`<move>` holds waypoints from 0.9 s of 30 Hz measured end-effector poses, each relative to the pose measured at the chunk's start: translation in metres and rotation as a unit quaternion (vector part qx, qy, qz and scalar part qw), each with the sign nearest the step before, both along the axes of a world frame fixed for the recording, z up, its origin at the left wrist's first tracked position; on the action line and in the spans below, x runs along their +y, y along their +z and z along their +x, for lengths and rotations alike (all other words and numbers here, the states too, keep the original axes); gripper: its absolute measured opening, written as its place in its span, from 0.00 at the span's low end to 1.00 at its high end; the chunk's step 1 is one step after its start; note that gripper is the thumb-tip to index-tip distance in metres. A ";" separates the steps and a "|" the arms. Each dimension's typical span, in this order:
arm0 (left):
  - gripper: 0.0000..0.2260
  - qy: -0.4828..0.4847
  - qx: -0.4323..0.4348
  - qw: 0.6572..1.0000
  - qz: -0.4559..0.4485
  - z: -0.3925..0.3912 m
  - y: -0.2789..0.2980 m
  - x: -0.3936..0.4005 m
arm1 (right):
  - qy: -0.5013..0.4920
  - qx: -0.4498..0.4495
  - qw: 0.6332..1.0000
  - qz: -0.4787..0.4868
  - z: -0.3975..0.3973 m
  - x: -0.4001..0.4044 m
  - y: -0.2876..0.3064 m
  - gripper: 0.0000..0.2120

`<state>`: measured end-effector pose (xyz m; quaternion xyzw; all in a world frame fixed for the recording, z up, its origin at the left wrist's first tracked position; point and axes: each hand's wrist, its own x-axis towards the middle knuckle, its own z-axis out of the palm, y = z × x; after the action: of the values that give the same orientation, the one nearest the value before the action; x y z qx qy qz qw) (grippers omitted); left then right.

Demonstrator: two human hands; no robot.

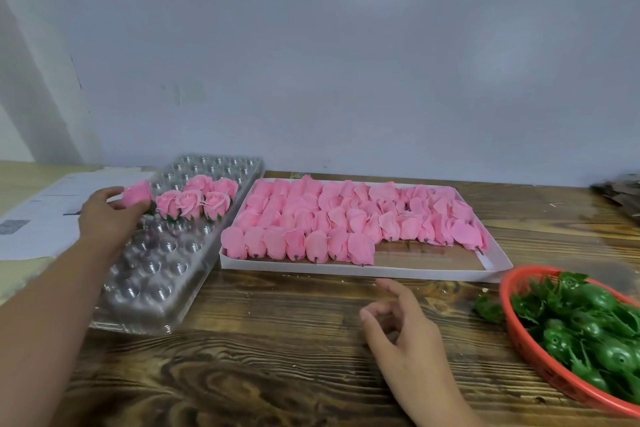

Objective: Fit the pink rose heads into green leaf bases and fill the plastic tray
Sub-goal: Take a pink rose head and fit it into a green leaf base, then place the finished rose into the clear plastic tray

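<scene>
Wooden table (277,357); pale bare wall (346,62)

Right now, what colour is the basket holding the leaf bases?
Red-orange basket, seen in the head view.

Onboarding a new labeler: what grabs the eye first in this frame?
The white box packed with pink rose heads at centre dominates. Left of it, the left hand holds a rose over the clear tray, beside five roses already seated there. At lower right sits a red basket of green bases; the right hand hovers empty above the wooden table.
</scene>
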<state>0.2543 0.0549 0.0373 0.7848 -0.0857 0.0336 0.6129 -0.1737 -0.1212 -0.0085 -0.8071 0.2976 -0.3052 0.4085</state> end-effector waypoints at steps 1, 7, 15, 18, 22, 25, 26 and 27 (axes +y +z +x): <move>0.28 0.002 -0.006 1.000 0.006 0.001 -0.001 -0.001 | 0.000 0.001 1.000 -0.002 0.000 0.000 0.000 0.21; 0.31 -0.005 -0.048 0.997 0.057 -0.002 0.004 -0.003 | 0.002 0.008 1.000 -0.011 -0.001 0.002 0.002 0.20; 0.36 -0.016 -0.055 0.987 0.152 -0.008 0.012 0.012 | -0.003 0.001 1.000 -0.013 -0.002 0.004 0.004 0.20; 0.37 -0.014 -0.040 0.987 0.154 -0.009 0.010 0.016 | -0.005 -0.002 1.000 -0.014 -0.002 0.003 0.004 0.20; 0.35 0.004 -0.039 0.988 0.148 -0.009 0.004 0.018 | -0.007 0.001 1.000 -0.013 -0.002 0.003 0.003 0.20; 0.34 0.014 -0.048 0.986 0.161 -0.008 0.001 0.020 | -0.009 0.005 1.000 -0.013 -0.002 0.003 0.002 0.20; 0.34 0.019 -0.052 0.984 0.168 -0.008 0.000 0.021 | -0.009 0.006 1.000 -0.014 -0.002 0.003 0.002 0.19; 0.34 0.024 -0.055 0.983 0.174 -0.007 -0.001 0.022 | -0.010 0.006 1.000 -0.015 -0.002 0.003 0.002 0.19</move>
<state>0.2476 0.0768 0.0365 0.8781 -0.1046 0.0757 0.4608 -0.1754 -0.1177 -0.0061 -0.8120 0.3031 -0.3092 0.3914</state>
